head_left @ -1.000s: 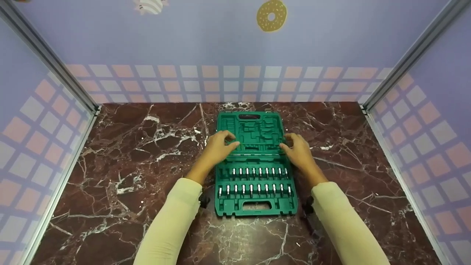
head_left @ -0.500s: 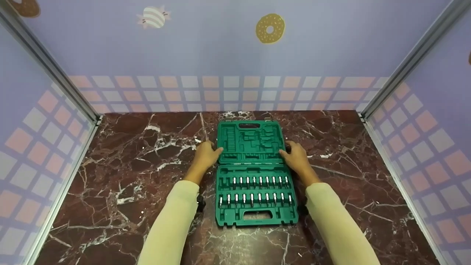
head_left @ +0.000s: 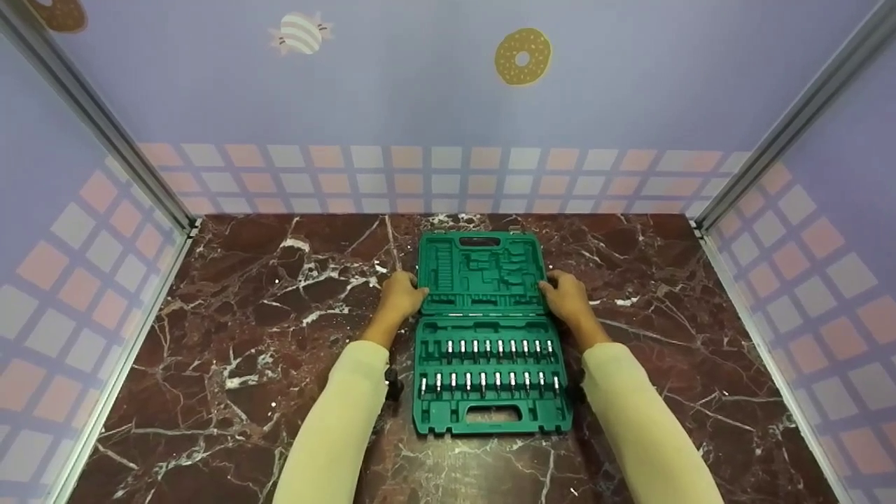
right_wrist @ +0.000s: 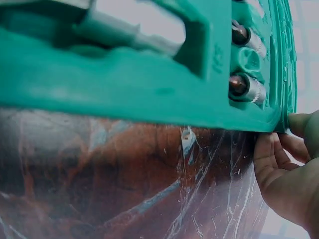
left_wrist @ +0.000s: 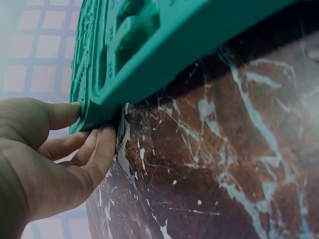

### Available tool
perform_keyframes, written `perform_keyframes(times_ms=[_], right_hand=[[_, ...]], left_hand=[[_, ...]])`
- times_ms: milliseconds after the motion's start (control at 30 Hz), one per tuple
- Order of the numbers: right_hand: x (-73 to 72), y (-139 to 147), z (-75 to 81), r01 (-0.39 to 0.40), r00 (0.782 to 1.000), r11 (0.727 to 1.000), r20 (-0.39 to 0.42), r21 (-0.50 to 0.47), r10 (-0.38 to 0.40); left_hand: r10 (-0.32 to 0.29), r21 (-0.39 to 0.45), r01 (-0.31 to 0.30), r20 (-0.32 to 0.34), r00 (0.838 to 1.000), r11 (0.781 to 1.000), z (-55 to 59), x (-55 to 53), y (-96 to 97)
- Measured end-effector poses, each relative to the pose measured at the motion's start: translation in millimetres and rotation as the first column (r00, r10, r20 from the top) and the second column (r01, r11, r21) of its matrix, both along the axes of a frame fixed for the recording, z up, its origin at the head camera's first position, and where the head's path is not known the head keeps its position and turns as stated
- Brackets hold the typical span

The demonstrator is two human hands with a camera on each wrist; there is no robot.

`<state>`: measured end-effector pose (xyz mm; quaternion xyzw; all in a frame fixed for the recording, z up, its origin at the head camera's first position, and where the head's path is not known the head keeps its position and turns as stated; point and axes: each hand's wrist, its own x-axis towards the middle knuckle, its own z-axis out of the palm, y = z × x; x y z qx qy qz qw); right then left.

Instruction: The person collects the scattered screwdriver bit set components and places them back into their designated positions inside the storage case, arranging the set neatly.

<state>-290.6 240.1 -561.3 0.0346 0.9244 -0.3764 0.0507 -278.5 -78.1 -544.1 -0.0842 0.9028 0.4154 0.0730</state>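
A green plastic tool case (head_left: 492,411) lies unfolded flat on the table. Two rows of silver bit sockets (head_left: 483,381) fill its near half, while moulded recesses mark the lid (head_left: 483,276) at the far side. My left hand (head_left: 402,295) pinches the lid's left edge near the hinge; the left wrist view shows the thumb (left_wrist: 65,114) on top and the fingers below. Across from it, my right hand (head_left: 565,297) grips the right edge the same way. In the right wrist view, its fingertips (right_wrist: 266,149) are tucked under the case.
The case rests on a dark red marbled table (head_left: 280,392). A patterned back wall (head_left: 448,105) and side walls (head_left: 63,280) (head_left: 826,266) enclose the tabletop.
My left hand has moved outward from above the lid to its left edge and taken hold there. My right hand has stayed at the right edge. The head view has tilted up slightly.
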Motion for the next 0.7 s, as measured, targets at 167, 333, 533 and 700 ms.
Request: perform_keyframes(times_ms=[167, 333, 533, 700], right_hand=[[0.0, 1.3, 1.9, 0.005, 1.0, 1.0, -0.013, -0.013, -0.005], [0.6, 3.0, 2.9, 0.02, 0.999, 0.999, -0.032, -0.036, -0.021], [2.4, 6.6, 5.3, 0.011, 0.998, 0.995, -0.064, -0.097, -0.017], [4.7, 12.8, 7.5, 0.003, 0.998, 0.984, -0.054, -0.18, -0.013]], left_hand=[[0.008, 0.013, -0.008, -0.002, 1.0, 1.0, 0.9, -0.7, -0.5], [0.011, 0.031, -0.011, -0.018, 1.0, 0.999, 0.8, -2.4, -0.6], [0.021, 0.082, -0.017, -0.052, 0.998, 0.997, 1.5, -1.6, -2.8], [0.031, 0.123, -0.02, -0.09, 0.996, 0.992, 4.3, -1.1, -3.6]])
